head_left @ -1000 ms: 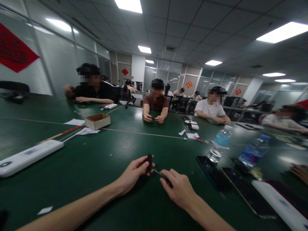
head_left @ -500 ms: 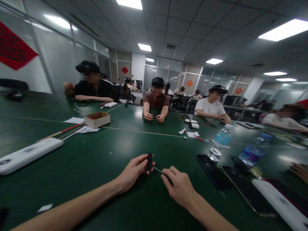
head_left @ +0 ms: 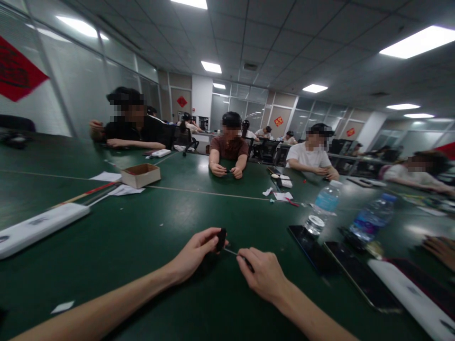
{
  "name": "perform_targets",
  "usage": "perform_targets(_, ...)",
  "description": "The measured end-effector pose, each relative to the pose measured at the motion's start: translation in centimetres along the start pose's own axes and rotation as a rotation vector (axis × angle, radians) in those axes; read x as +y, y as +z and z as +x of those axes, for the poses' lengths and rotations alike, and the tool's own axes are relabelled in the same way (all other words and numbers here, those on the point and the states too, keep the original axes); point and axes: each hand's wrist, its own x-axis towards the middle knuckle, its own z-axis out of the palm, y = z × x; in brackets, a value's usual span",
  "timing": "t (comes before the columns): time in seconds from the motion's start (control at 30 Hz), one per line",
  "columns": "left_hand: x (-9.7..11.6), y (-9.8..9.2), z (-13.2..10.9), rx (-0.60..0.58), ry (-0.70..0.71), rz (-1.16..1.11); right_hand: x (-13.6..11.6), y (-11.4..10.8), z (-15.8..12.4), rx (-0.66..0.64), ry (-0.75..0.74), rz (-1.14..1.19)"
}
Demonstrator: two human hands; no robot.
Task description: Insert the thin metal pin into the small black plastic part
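Note:
Between the thumb and fingers of my left hand (head_left: 199, 251) is a small black block-like piece (head_left: 221, 239), tilted and held just above the green table (head_left: 142, 265). My right hand (head_left: 263, 272) is closed around the dark handle of a screwdriver (head_left: 230, 251). Its thin metal shaft points left toward the black piece; whether the tip touches it I cannot tell. Most of the handle is hidden by my fingers.
To the right stand two water bottles (head_left: 325, 203) beside dark phones (head_left: 359, 274) and a white device (head_left: 408, 293). At left lie an open cardboard box (head_left: 141, 175) and a long white device (head_left: 42, 227). Several people sit across the table; another person's hand (head_left: 441, 248) rests at right.
The black piece has turned slightly in my left hand and now leans. My right hand has shifted a little, showing more of the screwdriver handle. The whole view has moved slightly.

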Motion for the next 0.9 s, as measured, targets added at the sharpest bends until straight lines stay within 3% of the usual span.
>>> perform_targets(0.27, 0.5, 0.0, -0.3, -0.039, 0.025, 0.085, 0.0, 0.0, 0.0, -0.017, 0.015, -0.036)
perform_targets(0.6, 0.7, 0.1, -0.4, -0.089, 0.006, 0.004, 0.2, 0.2, -0.3, 0.032, 0.045, -0.043)
perform_targets(0.77, 0.9, 0.9, -0.9, -0.252, 0.007, 0.048, 0.3, 0.2, -0.1, 0.047, 0.068, -0.001)
perform_targets(0.9, 0.6, 0.9, -0.6, -0.151, 0.012, -0.003, 0.2, 0.1, 0.1, 0.056, 0.085, 0.037)
